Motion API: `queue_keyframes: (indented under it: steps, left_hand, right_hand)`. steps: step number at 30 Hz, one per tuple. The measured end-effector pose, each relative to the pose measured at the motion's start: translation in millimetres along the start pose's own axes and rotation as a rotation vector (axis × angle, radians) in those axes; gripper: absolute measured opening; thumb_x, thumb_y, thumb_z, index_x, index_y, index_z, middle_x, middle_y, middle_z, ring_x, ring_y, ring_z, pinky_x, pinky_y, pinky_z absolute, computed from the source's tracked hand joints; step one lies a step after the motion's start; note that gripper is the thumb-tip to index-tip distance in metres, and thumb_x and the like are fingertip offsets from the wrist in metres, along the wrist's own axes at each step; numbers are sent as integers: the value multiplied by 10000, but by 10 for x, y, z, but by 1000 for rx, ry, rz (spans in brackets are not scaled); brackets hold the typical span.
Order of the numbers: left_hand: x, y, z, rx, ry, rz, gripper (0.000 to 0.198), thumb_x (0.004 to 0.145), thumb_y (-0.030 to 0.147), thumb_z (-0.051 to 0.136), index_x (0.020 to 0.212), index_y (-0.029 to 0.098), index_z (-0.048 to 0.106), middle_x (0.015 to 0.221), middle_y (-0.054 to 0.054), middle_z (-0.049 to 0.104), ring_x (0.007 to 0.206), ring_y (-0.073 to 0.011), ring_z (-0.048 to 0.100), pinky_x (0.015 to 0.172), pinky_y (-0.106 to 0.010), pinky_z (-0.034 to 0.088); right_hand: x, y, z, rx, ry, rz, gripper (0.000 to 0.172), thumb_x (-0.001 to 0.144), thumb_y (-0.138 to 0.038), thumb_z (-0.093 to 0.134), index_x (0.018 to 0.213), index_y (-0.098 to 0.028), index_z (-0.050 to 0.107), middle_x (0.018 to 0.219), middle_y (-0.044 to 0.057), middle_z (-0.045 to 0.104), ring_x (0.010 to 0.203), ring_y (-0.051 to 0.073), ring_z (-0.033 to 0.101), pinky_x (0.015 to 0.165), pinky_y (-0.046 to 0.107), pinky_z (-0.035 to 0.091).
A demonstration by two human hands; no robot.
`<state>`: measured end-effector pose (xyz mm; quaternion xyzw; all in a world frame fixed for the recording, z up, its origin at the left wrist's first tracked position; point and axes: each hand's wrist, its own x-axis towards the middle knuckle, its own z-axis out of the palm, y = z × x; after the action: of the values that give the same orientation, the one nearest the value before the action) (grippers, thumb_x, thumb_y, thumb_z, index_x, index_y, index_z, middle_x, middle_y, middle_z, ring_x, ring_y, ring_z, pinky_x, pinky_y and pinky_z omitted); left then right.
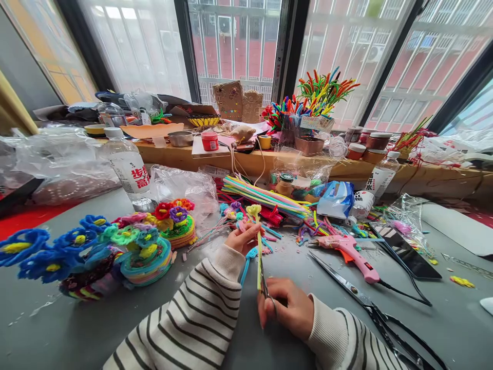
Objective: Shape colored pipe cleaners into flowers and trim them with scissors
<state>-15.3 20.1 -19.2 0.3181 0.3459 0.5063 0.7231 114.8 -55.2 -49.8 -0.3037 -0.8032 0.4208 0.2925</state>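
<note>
My left hand (242,238) is closed on a small pipe-cleaner flower (254,209) with a yellow head and a pale green stem (259,262) that hangs down toward me. My right hand (285,307) is closed on a small dark tool (265,285), perhaps pliers or snips, whose tip meets the lower end of the stem. Both hands work over the grey table (115,329). Striped sleeves cover both arms.
Finished pipe-cleaner flowers and coiled baskets (146,257) sit at the left. A pink glue gun (348,250), black scissors (346,288) and a phone (404,252) lie at the right. A bundle of pipe cleaners (265,198), water bottles (129,169) and a cluttered wooden ledge (246,159) stand behind.
</note>
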Motion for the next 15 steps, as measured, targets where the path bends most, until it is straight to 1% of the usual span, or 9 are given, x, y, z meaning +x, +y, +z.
queue_keyframes:
  steps: [3, 7, 12, 15]
  left_hand:
    - [-34, 1, 35, 8, -40, -16, 156, 475, 234, 701, 480, 128, 586, 501, 15, 563, 463, -54, 504, 449, -143, 425]
    - [-46, -7, 49, 18, -64, -21, 171, 450, 242, 712, 480, 127, 589, 526, 11, 566, 467, -62, 501, 439, -161, 432]
    - [-18, -26, 23, 41, -38, -23, 155, 484, 241, 695, 489, 125, 592, 527, 13, 560, 479, -51, 499, 456, -146, 424]
    - [-5, -25, 5, 17, 2, -17, 132, 499, 230, 688, 504, 133, 598, 547, 12, 572, 489, -49, 506, 468, -142, 423]
  right_hand:
    - [14, -41, -24, 21, -11, -20, 693, 711, -653, 102, 582, -141, 550, 548, 9, 471, 543, 104, 440, 541, 214, 345]
    - [28, -51, -28, 31, -15, -31, 673, 717, -648, 120, 567, -142, 537, 542, 6, 465, 549, 107, 444, 552, 220, 344]
    - [22, -28, 1, 21, 30, 10, 641, 711, -648, 186, 517, -138, 522, 513, 13, 470, 528, 110, 447, 537, 226, 341]
    - [16, -11, 9, 36, 56, 42, 611, 726, -623, 221, 508, -136, 518, 508, 13, 473, 514, 105, 445, 526, 222, 339]
